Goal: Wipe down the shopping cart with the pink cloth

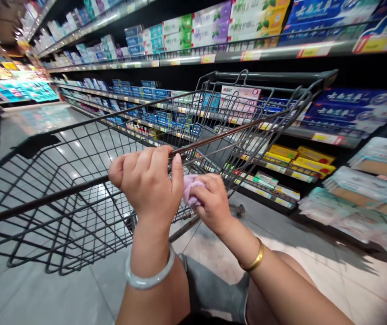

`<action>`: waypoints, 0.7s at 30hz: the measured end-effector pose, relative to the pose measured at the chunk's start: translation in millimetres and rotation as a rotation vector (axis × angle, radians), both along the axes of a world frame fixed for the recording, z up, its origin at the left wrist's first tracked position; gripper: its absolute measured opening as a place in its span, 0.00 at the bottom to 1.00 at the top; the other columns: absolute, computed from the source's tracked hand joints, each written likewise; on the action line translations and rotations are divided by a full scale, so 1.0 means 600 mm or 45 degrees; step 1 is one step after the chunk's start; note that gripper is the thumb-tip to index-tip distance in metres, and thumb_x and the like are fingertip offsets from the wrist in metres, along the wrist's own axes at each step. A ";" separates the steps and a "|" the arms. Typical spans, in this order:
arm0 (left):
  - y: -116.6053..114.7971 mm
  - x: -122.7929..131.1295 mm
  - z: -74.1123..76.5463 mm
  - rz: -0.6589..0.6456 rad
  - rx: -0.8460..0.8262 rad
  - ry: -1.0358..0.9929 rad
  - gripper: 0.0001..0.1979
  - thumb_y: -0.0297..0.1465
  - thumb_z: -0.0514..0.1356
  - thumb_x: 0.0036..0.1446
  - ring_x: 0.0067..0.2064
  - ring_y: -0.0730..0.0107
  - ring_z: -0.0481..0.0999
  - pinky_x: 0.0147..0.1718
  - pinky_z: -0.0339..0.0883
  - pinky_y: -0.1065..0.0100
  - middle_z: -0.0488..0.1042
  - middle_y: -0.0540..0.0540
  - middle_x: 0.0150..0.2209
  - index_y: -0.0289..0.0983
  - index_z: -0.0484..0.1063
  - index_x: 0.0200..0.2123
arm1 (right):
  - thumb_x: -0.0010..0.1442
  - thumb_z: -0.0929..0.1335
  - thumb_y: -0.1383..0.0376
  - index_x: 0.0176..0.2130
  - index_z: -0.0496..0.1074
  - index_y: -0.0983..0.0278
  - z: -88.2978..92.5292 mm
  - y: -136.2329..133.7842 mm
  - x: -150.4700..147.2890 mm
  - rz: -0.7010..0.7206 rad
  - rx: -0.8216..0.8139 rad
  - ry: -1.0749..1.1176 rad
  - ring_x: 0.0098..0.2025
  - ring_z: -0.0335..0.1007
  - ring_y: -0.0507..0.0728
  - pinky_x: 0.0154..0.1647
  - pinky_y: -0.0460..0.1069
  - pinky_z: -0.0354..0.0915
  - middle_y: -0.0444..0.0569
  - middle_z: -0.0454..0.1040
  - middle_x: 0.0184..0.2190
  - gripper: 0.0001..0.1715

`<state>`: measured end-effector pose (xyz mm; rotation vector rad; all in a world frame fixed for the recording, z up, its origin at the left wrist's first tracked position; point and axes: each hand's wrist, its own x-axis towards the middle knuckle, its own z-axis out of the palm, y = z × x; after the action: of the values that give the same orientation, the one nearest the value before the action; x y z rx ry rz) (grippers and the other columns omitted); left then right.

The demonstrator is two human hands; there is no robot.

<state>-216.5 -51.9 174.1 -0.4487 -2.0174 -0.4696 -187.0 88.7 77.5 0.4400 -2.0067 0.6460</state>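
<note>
My left hand [146, 178], with a pale bangle at its wrist, is wrapped over the dark side rail of a wire shopping cart [61, 193]. Just to its right and a little lower, my right hand [212, 198] clutches a crumpled lilac cloth [190, 187] against the cart's side. A gold bangle circles that wrist. Through the wire mesh of the basket the floor tiles show. The cart's handle end [281, 76] is at the upper right, where a grey panel [210, 144] is set among the wires.
Long shelves of boxed toothpaste [342, 106] run along the right side into the distance. Hanging packs [366, 194] jut out at the far right. A tiled aisle [38, 122] stretches away at left toward a lit display [20, 90]. Another shelf edges the far left.
</note>
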 end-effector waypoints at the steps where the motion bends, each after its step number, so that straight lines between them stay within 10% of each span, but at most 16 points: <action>1: 0.000 0.000 0.000 0.006 -0.002 -0.002 0.12 0.40 0.54 0.67 0.47 0.52 0.72 0.56 0.52 0.45 0.80 0.44 0.41 0.45 0.75 0.45 | 0.61 0.67 0.72 0.37 0.76 0.57 -0.006 0.003 -0.001 0.026 0.049 -0.026 0.51 0.68 0.59 0.53 0.56 0.66 0.48 0.76 0.44 0.11; 10: 0.001 -0.003 -0.001 0.057 -0.030 0.056 0.10 0.41 0.55 0.67 0.46 0.54 0.73 0.56 0.54 0.44 0.80 0.46 0.38 0.47 0.74 0.43 | 0.54 0.68 0.74 0.37 0.76 0.58 0.019 0.058 -0.013 -0.174 -0.170 0.103 0.51 0.67 0.61 0.53 0.58 0.65 0.49 0.75 0.45 0.14; 15: 0.002 -0.011 -0.004 0.095 -0.022 0.106 0.08 0.39 0.56 0.66 0.44 0.56 0.73 0.55 0.55 0.46 0.80 0.47 0.36 0.46 0.75 0.41 | 0.59 0.69 0.71 0.37 0.76 0.57 0.011 0.044 -0.002 0.060 0.116 -0.079 0.49 0.69 0.58 0.51 0.54 0.66 0.45 0.76 0.45 0.09; 21: 0.004 -0.022 -0.010 0.117 0.040 0.227 0.08 0.38 0.57 0.64 0.41 0.57 0.74 0.53 0.56 0.48 0.81 0.49 0.34 0.45 0.75 0.37 | 0.57 0.67 0.74 0.36 0.76 0.58 0.042 0.078 -0.011 -0.224 -0.233 0.169 0.50 0.67 0.60 0.53 0.57 0.65 0.49 0.74 0.44 0.12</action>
<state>-229.7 -49.2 168.1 -0.3642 -1.8473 -0.3902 -193.8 135.4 102.4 0.1888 -1.8180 0.6659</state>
